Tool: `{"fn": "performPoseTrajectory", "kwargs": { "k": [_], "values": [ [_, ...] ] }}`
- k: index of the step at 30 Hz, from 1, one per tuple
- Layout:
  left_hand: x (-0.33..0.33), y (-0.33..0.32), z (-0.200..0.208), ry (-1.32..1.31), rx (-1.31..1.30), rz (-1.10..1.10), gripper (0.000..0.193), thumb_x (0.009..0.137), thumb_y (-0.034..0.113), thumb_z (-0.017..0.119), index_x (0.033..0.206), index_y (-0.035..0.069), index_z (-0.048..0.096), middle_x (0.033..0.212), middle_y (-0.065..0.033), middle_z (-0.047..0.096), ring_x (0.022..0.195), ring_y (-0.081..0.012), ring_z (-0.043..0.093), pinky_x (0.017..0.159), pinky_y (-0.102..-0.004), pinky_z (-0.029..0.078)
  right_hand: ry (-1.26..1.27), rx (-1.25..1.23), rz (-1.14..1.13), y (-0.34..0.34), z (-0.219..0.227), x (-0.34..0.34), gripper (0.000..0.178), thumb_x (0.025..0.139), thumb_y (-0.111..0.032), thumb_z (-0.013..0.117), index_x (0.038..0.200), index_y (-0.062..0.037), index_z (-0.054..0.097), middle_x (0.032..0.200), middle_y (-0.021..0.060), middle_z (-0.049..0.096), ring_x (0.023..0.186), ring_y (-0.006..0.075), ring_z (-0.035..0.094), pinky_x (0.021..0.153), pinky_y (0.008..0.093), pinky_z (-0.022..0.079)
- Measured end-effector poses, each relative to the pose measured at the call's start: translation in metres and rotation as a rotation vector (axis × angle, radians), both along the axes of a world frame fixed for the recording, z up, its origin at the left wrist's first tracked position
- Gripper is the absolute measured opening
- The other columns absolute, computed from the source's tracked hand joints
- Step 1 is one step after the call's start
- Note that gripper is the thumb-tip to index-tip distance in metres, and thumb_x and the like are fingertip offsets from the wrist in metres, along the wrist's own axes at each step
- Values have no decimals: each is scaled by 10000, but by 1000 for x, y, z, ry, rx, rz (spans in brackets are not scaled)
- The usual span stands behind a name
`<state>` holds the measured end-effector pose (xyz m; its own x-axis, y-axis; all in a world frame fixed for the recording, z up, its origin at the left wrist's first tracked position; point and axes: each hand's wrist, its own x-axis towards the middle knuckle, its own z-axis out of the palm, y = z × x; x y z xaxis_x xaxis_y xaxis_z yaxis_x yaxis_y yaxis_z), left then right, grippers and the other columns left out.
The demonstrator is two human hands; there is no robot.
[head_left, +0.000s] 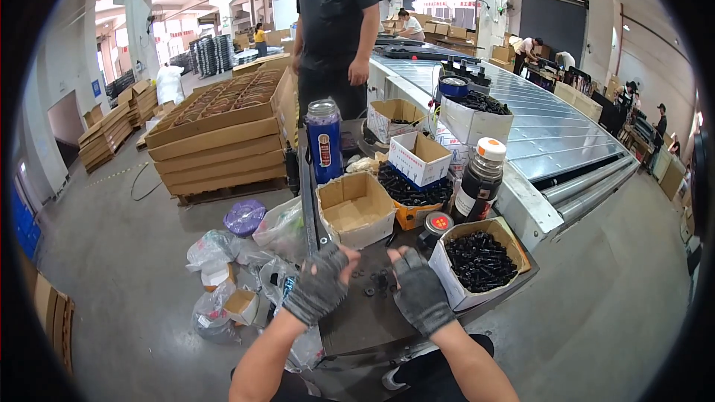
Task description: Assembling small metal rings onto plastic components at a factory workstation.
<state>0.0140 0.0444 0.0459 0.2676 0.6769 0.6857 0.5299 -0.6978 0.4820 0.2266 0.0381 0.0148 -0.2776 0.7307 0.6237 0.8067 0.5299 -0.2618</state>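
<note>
My left hand (319,286), in a dark fingerless glove, is over the left edge of the dark tabletop (357,335), its fingers curled toward the thumb. My right hand (423,292), gloved alike, has its fingers bent in beside an open carton of black parts (480,262). What either hand holds, if anything, is too small to make out. Between them lie several small black rings and pieces (381,281). Beyond my left hand stands an open white carton (354,212) with a bare bottom. A dark lidded jar (436,227) stands just past my right hand.
A blue bottle (325,141) and a dark bottle with an orange-topped cap (479,182) stand farther back among cartons of black parts. A roller conveyor (514,126) runs behind. Plastic bags (216,313) lie on the floor at left. A person in black (335,26) stands opposite, near stacked cardboard trays (223,149).
</note>
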Motion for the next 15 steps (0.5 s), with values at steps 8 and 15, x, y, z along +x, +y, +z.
{"fn": "performPoseTrajectory", "kwargs": {
  "k": [8,15],
  "values": [
    [-35,-1,-6,-67,24,158,139,880,-10,652,1003,44,688,819,-107,623,769,-257,640,698,-344,511,-309,-274,-198,51,12,-22,286,850,-92,576,1115,-17,652,1150,199,610,1058,350,623,874,438,528],
    [-35,-19,-29,-115,-137,24,171,886,41,672,1055,65,674,879,-122,642,816,-290,661,741,-370,526,-188,-328,-265,52,10,-19,352,773,-87,684,1112,-16,621,1147,210,632,1046,378,638,918,445,519]
  ]
}}
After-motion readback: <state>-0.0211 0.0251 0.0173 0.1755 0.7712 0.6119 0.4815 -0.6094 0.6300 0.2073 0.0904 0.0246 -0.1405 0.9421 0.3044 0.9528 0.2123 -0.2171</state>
